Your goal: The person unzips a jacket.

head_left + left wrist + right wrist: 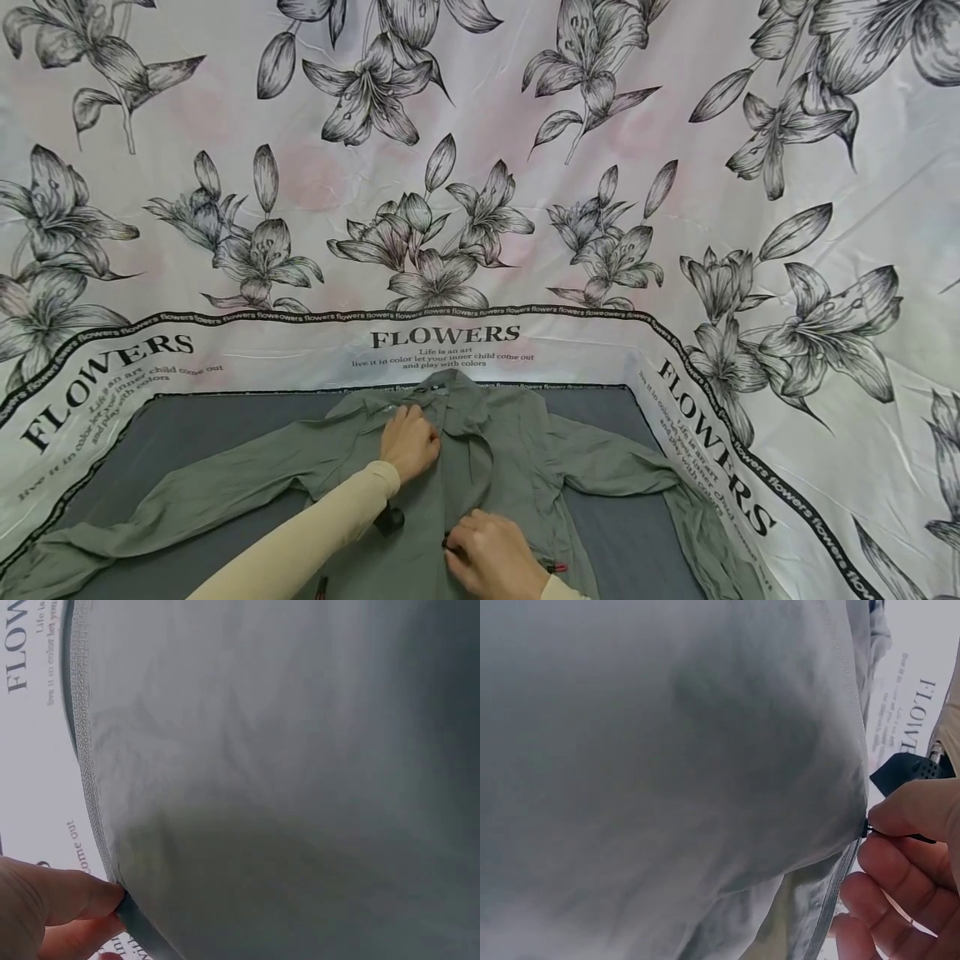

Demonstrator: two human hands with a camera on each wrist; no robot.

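A grey-green jacket (352,467) is spread out with its sleeves to both sides and its collar (448,383) at the far end. Near the collar, my left hand (409,442) holds the jacket's front; the left wrist view shows thumb and finger pinching the fabric's edge (97,810). Lower on the front, my right hand (491,554) pinches a small dark zipper pull (865,828) between thumb and forefinger. Zipper teeth (829,900) run along the edge beside that hand. Much of the pull is hidden by the fingers.
Under the jacket lies a dark grey surface (225,425) with a black border. White floral cloth (480,250) printed with "FLOWERS" surrounds it. Red-tipped cords (557,568) show on the jacket's lower part. A black object (388,520) sits by the left forearm.
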